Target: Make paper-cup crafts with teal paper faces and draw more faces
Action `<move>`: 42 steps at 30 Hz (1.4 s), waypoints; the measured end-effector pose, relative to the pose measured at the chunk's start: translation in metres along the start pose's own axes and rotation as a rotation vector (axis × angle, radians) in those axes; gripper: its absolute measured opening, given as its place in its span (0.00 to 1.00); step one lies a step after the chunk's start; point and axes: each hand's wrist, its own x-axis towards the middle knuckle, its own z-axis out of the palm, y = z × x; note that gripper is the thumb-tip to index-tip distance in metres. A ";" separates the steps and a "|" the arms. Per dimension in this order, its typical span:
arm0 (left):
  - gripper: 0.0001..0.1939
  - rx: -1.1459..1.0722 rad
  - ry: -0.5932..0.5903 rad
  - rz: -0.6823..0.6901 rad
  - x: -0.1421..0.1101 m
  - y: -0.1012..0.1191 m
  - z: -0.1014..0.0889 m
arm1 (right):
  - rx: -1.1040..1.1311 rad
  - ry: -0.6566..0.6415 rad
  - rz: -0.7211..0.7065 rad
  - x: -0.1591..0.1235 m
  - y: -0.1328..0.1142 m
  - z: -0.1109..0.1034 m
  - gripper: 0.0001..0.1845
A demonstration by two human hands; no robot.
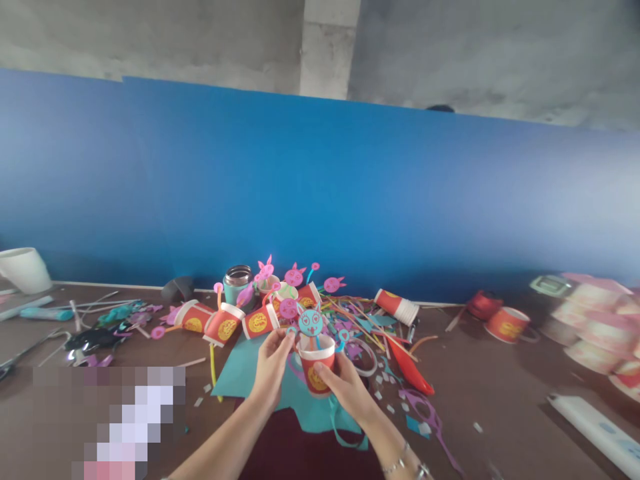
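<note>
A red-and-white paper cup (311,377) with a gold emblem is held upright in my right hand (347,387), its thumb across the front. Above its rim stands a blue paper animal face (311,323) with pointed ears and heart eyes. On the cup's right side, a blue arm ends in a disc with a heart (343,335). My left hand (271,363) is closed in a pinch at the cup's left side, on a small blue paper disc (292,331) partly covered by the fingertips. Blue paper sheets (240,373) lie below.
Similar cups (226,327) with pink paper faces lie behind my hands, near a teal flask (237,285). Stacked cups (397,307), coloured strips and a red balloon (411,367) are at right. Scissors (30,350) lie left; a white power strip (597,427) lies right. A blue partition (320,187) rises behind.
</note>
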 end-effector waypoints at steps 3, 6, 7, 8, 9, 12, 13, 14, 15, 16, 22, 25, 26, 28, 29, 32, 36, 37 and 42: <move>0.14 0.028 0.011 -0.010 -0.001 0.002 0.001 | -0.001 -0.035 -0.013 -0.001 -0.002 0.002 0.21; 0.17 0.014 0.019 -0.019 -0.003 0.002 0.002 | 0.038 -0.005 0.004 0.000 -0.002 0.002 0.21; 0.19 -0.010 0.022 -0.015 -0.004 0.001 0.002 | 0.057 0.020 0.010 0.001 -0.002 0.002 0.21; 0.20 -0.037 0.021 -0.013 -0.005 0.001 0.002 | 0.073 0.049 0.010 0.002 -0.002 0.001 0.21; 0.21 -0.061 0.012 -0.017 -0.006 0.000 0.002 | 0.087 0.074 0.005 0.003 -0.003 0.001 0.22; 0.19 -0.069 -0.035 -0.055 -0.006 -0.004 0.001 | 0.109 0.099 -0.019 0.004 -0.005 0.000 0.23; 0.18 -0.055 -0.050 -0.065 -0.006 -0.005 0.001 | 0.110 0.096 -0.025 0.004 -0.007 0.000 0.23; 0.16 -0.041 -0.059 -0.069 -0.006 -0.006 0.001 | 0.108 0.094 -0.029 0.004 -0.008 0.000 0.23; 0.15 -0.033 -0.060 -0.066 -0.006 -0.007 0.001 | 0.108 0.094 -0.031 0.004 -0.009 0.001 0.23; 0.14 -0.031 -0.057 -0.060 -0.006 -0.007 0.001 | 0.111 0.095 -0.032 0.003 -0.010 0.001 0.24; 0.14 -0.011 -0.062 -0.031 -0.006 -0.005 0.002 | 0.122 0.062 -0.017 -0.001 -0.015 0.000 0.24; 0.14 0.067 -0.058 0.008 -0.005 -0.001 0.001 | 0.073 0.025 -0.033 -0.001 -0.014 -0.002 0.22; 0.13 0.085 -0.058 0.013 -0.005 0.000 0.002 | 0.056 0.011 -0.037 -0.001 -0.013 -0.003 0.21; 0.14 0.099 -0.060 0.015 -0.005 0.002 0.002 | 0.029 -0.011 -0.042 -0.001 -0.011 -0.003 0.20; 0.14 0.102 -0.065 0.020 -0.005 0.003 0.002 | 0.023 -0.019 -0.044 -0.001 -0.010 -0.003 0.19; 0.14 0.118 -0.091 0.074 -0.006 0.001 0.001 | 0.035 -0.052 -0.054 0.000 -0.007 -0.003 0.19; 0.12 0.114 -0.116 0.096 -0.004 -0.003 -0.001 | 0.049 -0.060 -0.044 0.000 -0.006 -0.002 0.20; 0.12 0.101 -0.113 0.085 -0.004 -0.003 -0.001 | 0.044 -0.051 -0.037 0.000 -0.005 -0.002 0.20; 0.12 0.075 -0.083 0.077 -0.003 -0.001 0.000 | 0.029 -0.019 -0.027 -0.001 -0.005 0.000 0.24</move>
